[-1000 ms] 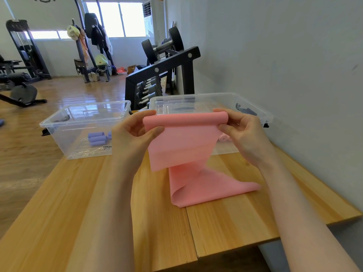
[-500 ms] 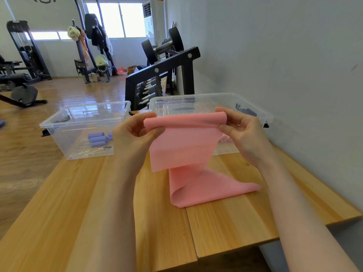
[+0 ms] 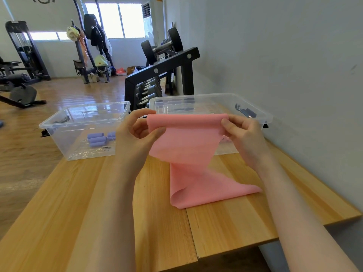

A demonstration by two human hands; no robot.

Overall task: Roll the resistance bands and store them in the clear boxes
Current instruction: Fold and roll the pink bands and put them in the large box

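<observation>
Left hand [image 3: 135, 132]: pinches the pink band [image 3: 186, 142].
Right hand [image 3: 243, 134]: pinches it too.
Tip: roll tight, edges even.

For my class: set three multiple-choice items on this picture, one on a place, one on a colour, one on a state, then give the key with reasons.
1. Where do the rolled purple bands lie?
A. in the left clear box
B. on the floor
C. on the table

2. What colour is the band being held?
A. green
B. pink
C. black

3. How does that band stand?
A. fully rolled
B. top edge held up, tail lying on the table
C. stored in a box

Key: 1 A, they show through its wall. 2 B, plainly pink. 3 B, left hand and right hand pinch the top corners.
</observation>
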